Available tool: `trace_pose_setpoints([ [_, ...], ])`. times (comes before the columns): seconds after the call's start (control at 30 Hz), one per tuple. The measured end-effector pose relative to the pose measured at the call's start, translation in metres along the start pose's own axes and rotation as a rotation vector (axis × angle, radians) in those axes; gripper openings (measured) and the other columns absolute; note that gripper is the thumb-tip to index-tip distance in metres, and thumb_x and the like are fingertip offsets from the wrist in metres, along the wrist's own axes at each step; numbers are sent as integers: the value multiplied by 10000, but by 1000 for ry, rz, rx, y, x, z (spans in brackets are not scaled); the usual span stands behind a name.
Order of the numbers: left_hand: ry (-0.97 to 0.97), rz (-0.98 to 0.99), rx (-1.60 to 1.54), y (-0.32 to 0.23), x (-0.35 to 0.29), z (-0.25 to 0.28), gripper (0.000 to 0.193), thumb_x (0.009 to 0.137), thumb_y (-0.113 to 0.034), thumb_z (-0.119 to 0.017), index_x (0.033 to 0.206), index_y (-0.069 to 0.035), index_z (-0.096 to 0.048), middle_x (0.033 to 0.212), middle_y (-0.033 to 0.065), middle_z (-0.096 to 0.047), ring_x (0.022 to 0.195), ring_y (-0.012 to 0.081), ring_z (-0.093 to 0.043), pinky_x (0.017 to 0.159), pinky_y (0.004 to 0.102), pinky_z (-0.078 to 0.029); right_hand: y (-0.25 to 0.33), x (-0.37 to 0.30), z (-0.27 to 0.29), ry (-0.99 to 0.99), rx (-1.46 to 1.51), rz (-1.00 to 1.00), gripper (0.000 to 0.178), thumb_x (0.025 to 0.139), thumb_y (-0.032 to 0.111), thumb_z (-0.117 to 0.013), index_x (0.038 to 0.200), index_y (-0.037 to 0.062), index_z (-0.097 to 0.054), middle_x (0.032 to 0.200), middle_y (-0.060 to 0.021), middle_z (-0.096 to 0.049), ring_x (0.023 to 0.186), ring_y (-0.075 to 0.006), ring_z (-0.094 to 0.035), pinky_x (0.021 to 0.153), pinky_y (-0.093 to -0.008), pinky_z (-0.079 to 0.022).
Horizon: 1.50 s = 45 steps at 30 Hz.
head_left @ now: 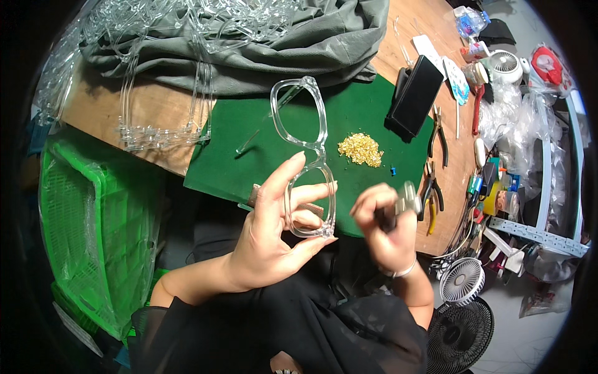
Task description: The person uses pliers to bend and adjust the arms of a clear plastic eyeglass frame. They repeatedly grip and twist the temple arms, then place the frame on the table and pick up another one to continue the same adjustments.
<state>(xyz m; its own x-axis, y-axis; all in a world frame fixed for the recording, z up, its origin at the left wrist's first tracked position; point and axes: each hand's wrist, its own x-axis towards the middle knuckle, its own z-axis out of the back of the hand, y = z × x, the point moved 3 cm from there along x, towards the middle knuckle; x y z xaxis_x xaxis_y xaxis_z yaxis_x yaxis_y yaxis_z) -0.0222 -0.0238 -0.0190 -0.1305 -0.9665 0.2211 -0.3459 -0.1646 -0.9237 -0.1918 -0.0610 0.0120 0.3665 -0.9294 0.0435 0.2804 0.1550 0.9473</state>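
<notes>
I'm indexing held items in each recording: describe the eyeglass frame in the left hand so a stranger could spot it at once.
Find the green mat, then the left hand raised at its near side. That hand grips a clear eyeglass frame, one rim above the other in the picture. Similar clear frames lie heaped on grey cloth; only this one is held.

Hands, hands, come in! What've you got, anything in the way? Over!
Left hand: holding clear glasses frame. Right hand: gripping a blurred thing, apart from the frame. Gold bits heaped on green mat beyond, seemingly not in the way.
</notes>
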Motion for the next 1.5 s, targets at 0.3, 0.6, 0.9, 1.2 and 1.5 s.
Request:
trace_pose_setpoints([
  [0.3,-24,-63,47,-11,-14,-7,869,703,133,-648,1396,-25,-148,1197,266,-524,871,225,-656,759,300,-535,8,-11,-28,6,34,443,134,764,20,-695,831,43,-581,768,-63,-610,677,-198,-589,613,-310,-454],
  [0.6,61,-79,78,-13,-14,-10,923,721,161,-629,1407,-92,-64,1263,289,-450,937,230,-635,794,285,-511,8,-16,-25,5,-20,550,172,767,91,-729,856,63,-585,782,-61,-613,685,-200,-594,641,-337,-454],
  [0.9,73,-99,79,-15,-13,-11,911,723,154,-642,1396,-66,-69,1245,290,-459,940,226,-630,794,289,-517,1,-19,-30,-50,189,496,153,766,93,-730,825,23,-606,767,-79,-603,670,-212,-579,633,-338,-453],
  [1.2,79,-72,19,-12,-13,-10,914,722,153,-647,1398,-59,-69,1257,291,-452,902,208,-641,770,270,-509,2,-16,-26,-6,118,573,162,704,26,-747,795,34,-614,767,-64,-606,660,-211,-576,635,-341,-461],
  [1.5,106,-70,54,-13,-15,-7,920,726,153,-640,1404,-71,-61,1264,299,-445,934,224,-631,789,280,-508,4,-14,-28,25,120,537,195,697,40,-759,819,48,-607,778,-52,-604,662,-210,-577,624,-331,-457],
])
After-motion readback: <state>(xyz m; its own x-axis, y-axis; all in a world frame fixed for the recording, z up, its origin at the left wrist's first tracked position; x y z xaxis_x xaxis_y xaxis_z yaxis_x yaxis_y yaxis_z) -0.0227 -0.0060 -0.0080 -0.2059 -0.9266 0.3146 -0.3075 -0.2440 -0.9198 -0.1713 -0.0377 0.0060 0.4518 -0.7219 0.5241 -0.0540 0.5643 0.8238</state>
